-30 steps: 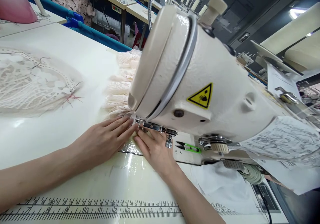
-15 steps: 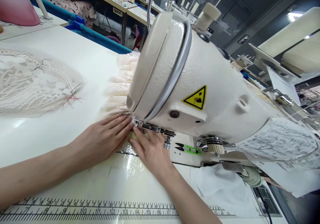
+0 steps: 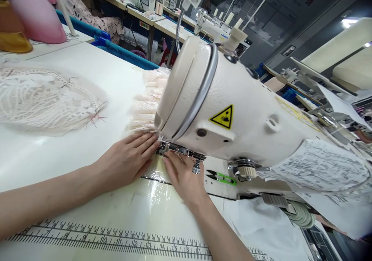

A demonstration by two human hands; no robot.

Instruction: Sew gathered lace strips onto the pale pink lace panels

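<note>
My left hand (image 3: 128, 158) lies flat at the near edge of a gathered, pale peach lace fabric (image 3: 145, 108), its fingers stretched toward the presser foot. Above it is the head of a cream sewing machine (image 3: 194, 86). My right hand (image 3: 186, 177) rests on the machine bed on the other side of the needle area, fingers extended under the head. Its fingertips are partly hidden by the metal parts around the presser foot (image 3: 162, 147). I cannot see the needle clearly. Green-handled thread snips (image 3: 222, 177) lie on the bed to the right of my right hand.
An oval lace piece (image 3: 49, 100) with loose threads lies at the left. A printed ruler (image 3: 116, 239) runs along the front edge. White cloth (image 3: 258, 226) lies at the lower right. A pink rounded object (image 3: 43, 14) stands at the back left, and another person sits beyond.
The camera view has shifted, so most things appear lower and the left side further right. My right hand has drawn slightly away from the left at the presser foot.
</note>
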